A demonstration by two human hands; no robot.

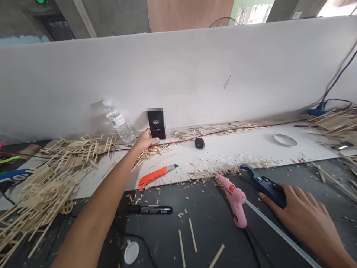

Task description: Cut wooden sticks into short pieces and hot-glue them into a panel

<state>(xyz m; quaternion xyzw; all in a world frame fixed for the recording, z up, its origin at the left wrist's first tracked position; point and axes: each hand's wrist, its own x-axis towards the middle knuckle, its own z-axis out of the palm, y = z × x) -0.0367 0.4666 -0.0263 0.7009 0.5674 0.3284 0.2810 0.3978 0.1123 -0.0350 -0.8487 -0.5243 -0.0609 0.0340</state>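
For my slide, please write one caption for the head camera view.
Left hand holding a black object, right hand a blue tool, pink glue gun between them.

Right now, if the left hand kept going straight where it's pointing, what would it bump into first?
The left hand already touches the black object; that comes first. Beyond it seems to be the white wall, though depth is unclear.

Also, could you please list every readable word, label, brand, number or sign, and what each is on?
"PERMANENT", seemingly: black marker; its other print is too small.
Bottle label: red characters, too blurred.
Black object: pale print, too small.
Green sign, top left: cut off, unreadable.
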